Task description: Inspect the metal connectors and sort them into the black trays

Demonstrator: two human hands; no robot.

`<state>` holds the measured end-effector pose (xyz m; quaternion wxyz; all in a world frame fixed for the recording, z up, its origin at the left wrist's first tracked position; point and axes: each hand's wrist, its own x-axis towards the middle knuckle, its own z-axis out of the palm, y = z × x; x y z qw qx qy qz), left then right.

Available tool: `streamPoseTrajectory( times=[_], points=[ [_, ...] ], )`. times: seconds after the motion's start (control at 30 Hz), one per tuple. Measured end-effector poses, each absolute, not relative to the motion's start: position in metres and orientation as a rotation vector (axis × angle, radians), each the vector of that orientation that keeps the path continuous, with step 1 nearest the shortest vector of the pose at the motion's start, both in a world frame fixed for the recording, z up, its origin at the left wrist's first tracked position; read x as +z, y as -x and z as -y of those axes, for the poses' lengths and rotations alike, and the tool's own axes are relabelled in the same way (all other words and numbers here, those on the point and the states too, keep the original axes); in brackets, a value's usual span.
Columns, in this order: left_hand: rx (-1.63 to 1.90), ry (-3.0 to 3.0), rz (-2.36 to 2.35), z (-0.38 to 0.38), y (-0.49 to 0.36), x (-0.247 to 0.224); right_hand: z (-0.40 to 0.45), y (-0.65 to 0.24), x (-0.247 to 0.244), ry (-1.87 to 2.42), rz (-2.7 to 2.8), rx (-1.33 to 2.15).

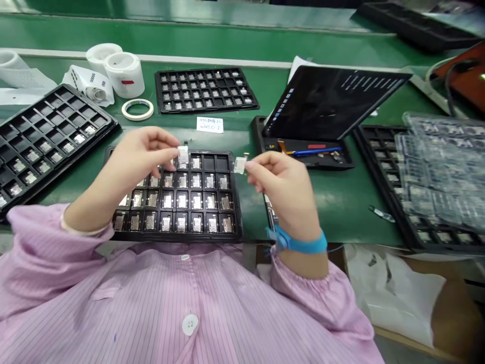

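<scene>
My left hand point(146, 151) pinches a small silvery card-slot part point(183, 154) between thumb and forefinger, above the black compartment tray point(238, 222). Similar metal parts fill most of that tray's cells, while two cells at its far right corner hold nothing. Just beyond the tray's right edge, my right hand point(286, 187) grips a second small silvery part point(240, 165) by its edge with the fingertips. A blue strap point(303, 242) circles my right wrist. The finer details of both held parts are too small to make out.
More part trays lie at the left point(56, 136), back point(204, 108) and right. A tilted black panel point(326, 101) stands over a box with a blue pen point(317, 151). Label rolls point(125, 76), a tape ring point(137, 117), a handwritten note point(209, 125) and clear plastic trays point(443, 172) surround the work area.
</scene>
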<state>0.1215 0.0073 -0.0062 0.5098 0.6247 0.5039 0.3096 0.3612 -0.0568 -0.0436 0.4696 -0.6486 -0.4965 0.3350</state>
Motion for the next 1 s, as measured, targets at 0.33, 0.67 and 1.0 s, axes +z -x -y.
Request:
streamPoseTrajectory(
  times=[0.33, 0.67, 1.0],
  points=[
    [0.422, -1.810, -1.277, -0.065, -0.200, -0.082, -0.011, -0.369, -0.094, 2.003, 1.524, 0.734],
    [0.596, -1.887, -1.309, -0.038, -0.146, -0.022, 0.023, -0.357, -0.101, 1.840, 1.795, 0.446],
    [0.686, -1.873, -2.004, 0.043, -0.001, -0.051, 0.096, -0.377, -0.148, 1.973, 1.851, 0.043]
  ],
)
